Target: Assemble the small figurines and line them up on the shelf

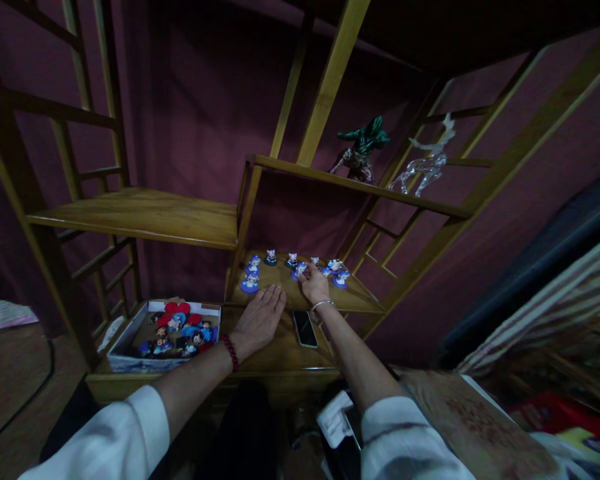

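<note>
My right hand reaches into the lower shelf, its fingers closed on a small purple-and-white figurine near the middle. My left hand rests palm down at that shelf's front edge, fingers stretched out and holding nothing. Purple figurines stand at the shelf's left end, and more purple figurines are grouped at the right. Along the back are small dark-based figurines. A phone lies below the shelf edge, between my hands.
An open box of mixed red, blue and dark figurines stands left of my left arm. Above, a green figure and a clear deer ornament occupy the upper shelf. A wooden upright borders the lower shelf's left side.
</note>
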Available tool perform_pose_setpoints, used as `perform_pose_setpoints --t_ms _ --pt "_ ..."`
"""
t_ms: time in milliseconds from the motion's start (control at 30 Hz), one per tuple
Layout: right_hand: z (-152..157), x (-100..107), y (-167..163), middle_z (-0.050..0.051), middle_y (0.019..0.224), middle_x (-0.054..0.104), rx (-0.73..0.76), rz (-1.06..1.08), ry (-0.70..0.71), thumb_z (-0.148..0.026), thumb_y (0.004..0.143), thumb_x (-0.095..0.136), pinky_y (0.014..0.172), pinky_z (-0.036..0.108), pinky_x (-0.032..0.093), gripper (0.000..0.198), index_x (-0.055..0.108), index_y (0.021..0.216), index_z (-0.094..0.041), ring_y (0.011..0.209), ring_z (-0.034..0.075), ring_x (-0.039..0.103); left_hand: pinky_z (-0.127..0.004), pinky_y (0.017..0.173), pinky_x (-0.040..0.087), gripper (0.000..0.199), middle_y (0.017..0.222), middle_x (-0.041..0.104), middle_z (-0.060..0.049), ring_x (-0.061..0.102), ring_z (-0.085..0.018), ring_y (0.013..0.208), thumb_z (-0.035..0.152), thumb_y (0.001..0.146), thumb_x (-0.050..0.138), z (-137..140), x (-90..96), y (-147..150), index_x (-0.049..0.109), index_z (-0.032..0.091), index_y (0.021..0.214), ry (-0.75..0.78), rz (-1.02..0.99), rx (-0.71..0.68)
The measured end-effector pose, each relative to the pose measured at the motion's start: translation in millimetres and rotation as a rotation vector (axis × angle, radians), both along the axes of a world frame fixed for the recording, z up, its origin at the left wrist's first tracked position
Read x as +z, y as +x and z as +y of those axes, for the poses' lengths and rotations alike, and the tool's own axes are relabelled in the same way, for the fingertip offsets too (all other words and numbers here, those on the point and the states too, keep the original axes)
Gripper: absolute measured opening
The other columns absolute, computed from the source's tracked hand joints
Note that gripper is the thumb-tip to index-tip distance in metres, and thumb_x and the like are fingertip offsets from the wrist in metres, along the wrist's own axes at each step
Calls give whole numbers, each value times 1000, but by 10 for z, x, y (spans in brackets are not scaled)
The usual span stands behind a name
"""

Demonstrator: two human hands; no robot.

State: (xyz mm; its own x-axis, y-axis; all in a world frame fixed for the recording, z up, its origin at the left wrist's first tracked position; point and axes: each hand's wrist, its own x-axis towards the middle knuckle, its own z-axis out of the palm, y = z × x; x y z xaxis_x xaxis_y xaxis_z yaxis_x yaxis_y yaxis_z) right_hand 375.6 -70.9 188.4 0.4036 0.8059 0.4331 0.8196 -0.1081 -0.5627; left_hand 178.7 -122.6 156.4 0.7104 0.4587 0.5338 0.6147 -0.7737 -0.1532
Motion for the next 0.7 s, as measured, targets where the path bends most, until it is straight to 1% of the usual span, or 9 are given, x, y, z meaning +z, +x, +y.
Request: perform_pose_setpoints --t_ms 267,533,700 --pt "5 67 -53 6 91 66 -41 -22 -43 -19 74 56 79 28 46 27 54 101 -19 83 16 62 -40 101 25 46 134 37 -18 31 -25 125 12 83 30 7 -13 7 35 5 128 7 -6 -10" --pt "-2 122 -216 4 90 66 48 21 -17 -17 73 57 78 26 46 24 54 97 -19 83 14 62 -41 101 24 46 135 35 -19 30 -24 125 12 82 29 -11 22 -17 33 5 128 -10 10 -9" --pt "17 154 -329 4 87 65 84 -23 -6 -19 73 57 78 27 46 24 54 97 -19 82 15 61 -41 101 24 46 134 35 -20 30 -25 126 12 82 30 -11 28 -23 34 5 127 -9 9 -20"
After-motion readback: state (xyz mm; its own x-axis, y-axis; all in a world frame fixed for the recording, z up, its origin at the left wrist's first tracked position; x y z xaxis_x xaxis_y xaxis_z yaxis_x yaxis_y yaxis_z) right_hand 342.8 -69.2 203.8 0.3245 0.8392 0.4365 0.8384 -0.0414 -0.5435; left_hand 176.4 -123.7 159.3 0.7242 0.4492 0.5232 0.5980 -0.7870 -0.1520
